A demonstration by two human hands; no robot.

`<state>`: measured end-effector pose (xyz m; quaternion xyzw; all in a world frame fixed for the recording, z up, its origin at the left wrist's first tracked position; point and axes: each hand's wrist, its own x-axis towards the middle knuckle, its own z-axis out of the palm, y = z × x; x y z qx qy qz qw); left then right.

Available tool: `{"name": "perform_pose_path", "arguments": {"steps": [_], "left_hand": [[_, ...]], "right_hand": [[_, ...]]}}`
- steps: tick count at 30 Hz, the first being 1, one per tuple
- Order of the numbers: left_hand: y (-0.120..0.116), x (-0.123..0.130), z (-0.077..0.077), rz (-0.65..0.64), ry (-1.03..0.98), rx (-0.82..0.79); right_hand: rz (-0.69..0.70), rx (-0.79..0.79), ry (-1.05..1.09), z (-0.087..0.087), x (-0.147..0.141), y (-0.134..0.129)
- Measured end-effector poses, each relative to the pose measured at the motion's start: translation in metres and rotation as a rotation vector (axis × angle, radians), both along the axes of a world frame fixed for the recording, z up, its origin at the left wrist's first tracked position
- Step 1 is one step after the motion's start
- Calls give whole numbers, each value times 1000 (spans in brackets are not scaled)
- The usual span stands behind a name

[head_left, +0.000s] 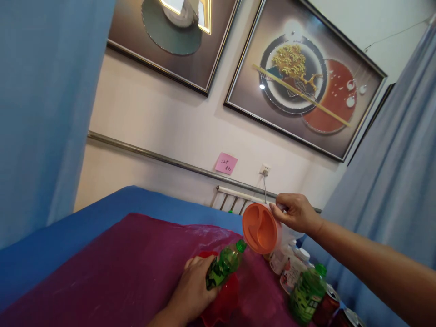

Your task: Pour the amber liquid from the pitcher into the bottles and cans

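My left hand (pixel 195 284) is wrapped round a green plastic bottle (pixel 223 265), which tilts to the upper right with its green neck toward an orange-lidded container. My right hand (pixel 296 212) grips this container (pixel 260 228) at its upper right side, and its orange face is turned toward me. Below the bottle and partly hidden by my left hand, a red scalloped dish (pixel 223 302) rests on the dark pink sheet (pixel 136 268).
Pale labelled bottles (pixel 291 272), another green bottle (pixel 308 295) and dark red cans (pixel 327 306) stand at the lower right. Blue curtains (pixel 44 104) hang on both sides. A metal rail (pixel 170 161) and framed pictures (pixel 293 81) are on the wall behind.
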<state>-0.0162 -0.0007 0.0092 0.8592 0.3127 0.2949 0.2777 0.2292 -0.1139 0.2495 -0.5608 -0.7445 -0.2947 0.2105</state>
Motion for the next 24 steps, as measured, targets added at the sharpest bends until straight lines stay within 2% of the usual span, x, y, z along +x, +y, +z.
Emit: {"name": "perform_pose_path", "arguments": {"steps": [24], "left_hand": [[-1,-1,4,-13,-10,-8]], "right_hand": [[-11,2,-7,-1,-1,-1]]}}
